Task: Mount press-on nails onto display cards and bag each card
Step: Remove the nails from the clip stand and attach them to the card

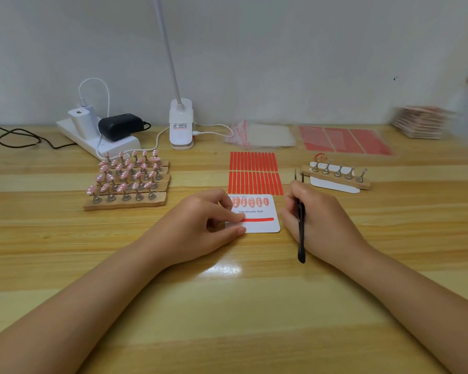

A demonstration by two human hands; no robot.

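A white display card printed "Handmade Nail" lies on the table centre, with a row of several pink nails along its top and a red adhesive strip across its lower half. My left hand rests on the card's left part, its fingertips pressing the strip's left end. My right hand sits just right of the card and holds black tweezers, whose tips point away from me.
Wooden stands with several pink nails stand at the left. Red strip sheets lie behind the card. A stand with bare holders is at the right, clear bags and red sheets behind, a card stack far right.
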